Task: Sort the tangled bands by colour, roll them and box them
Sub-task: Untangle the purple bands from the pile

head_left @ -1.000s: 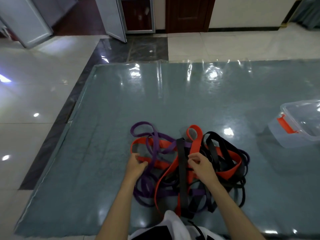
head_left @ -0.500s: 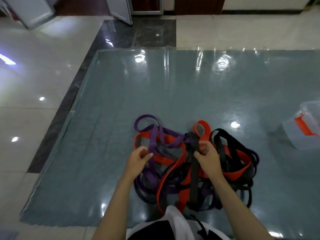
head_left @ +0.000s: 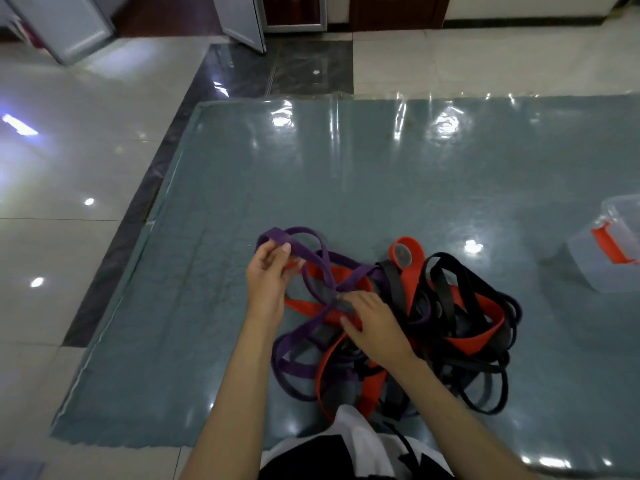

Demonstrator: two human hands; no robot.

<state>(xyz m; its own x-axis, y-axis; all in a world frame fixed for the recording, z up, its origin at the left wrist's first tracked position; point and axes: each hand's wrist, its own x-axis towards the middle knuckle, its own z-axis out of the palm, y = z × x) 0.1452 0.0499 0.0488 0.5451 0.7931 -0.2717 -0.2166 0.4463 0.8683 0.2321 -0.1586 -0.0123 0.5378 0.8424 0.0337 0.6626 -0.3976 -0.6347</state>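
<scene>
A tangle of purple bands [head_left: 311, 258], orange bands [head_left: 474, 337] and black bands [head_left: 446, 289] lies on the grey-blue mat [head_left: 346, 174] in front of me. My left hand [head_left: 268, 275] pinches the far loop of a purple band at the pile's left edge. My right hand [head_left: 372, 323] rests on the middle of the pile, fingertips pressing where purple and orange bands cross. Whether it grips a band is hidden by the fingers. A clear plastic box [head_left: 609, 251] with an orange latch stands at the right edge.
The mat lies on glossy white floor tiles [head_left: 62, 209], with a dark tile strip along its left side. Cabinet doors [head_left: 239, 19] stand at the far end. My white and black clothing [head_left: 346, 448] shows at the bottom.
My left hand moved up and left to take the purple loop. My right hand left the orange loop and shifted left onto the pile's centre.
</scene>
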